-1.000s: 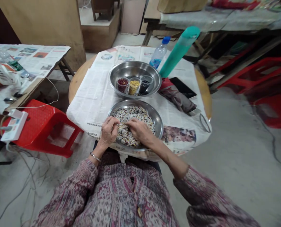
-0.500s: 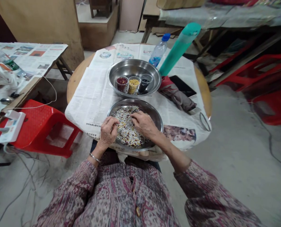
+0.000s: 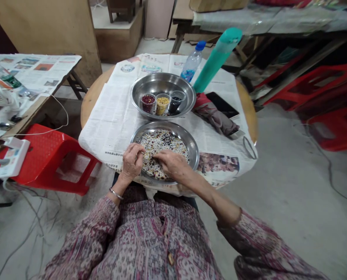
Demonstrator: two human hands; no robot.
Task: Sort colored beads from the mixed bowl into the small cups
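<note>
A shallow steel basin [image 3: 194,149] near the table's front edge holds mixed grains and beans [image 3: 162,140], white, black, yellow and dark red. Over its left rim my left hand [image 3: 132,158] is closed, thumb and fingers together; anything in them is too small to name. My right hand [image 3: 173,163] reaches over the grains from the right, fingertips pinched down at the mix. Behind stands a second steel basin [image 3: 162,81] with three clear cups: dark red beans [image 3: 148,102], yellow grains or beans [image 3: 162,104] and black beans [image 3: 176,102].
Newspaper [image 3: 103,112] covers the round table. At its back right are a water bottle [image 3: 192,62], a tall green bottle-like object [image 3: 217,58], a folded umbrella [image 3: 216,116] and a dark flat device [image 3: 221,104]. A red stool [image 3: 51,155] with a power strip [image 3: 14,157] stands left.
My right hand has moved toward me across the grains, uncovering the far part of the mix. The left hand stays at the basin's left rim. The view has shifted slightly.
</note>
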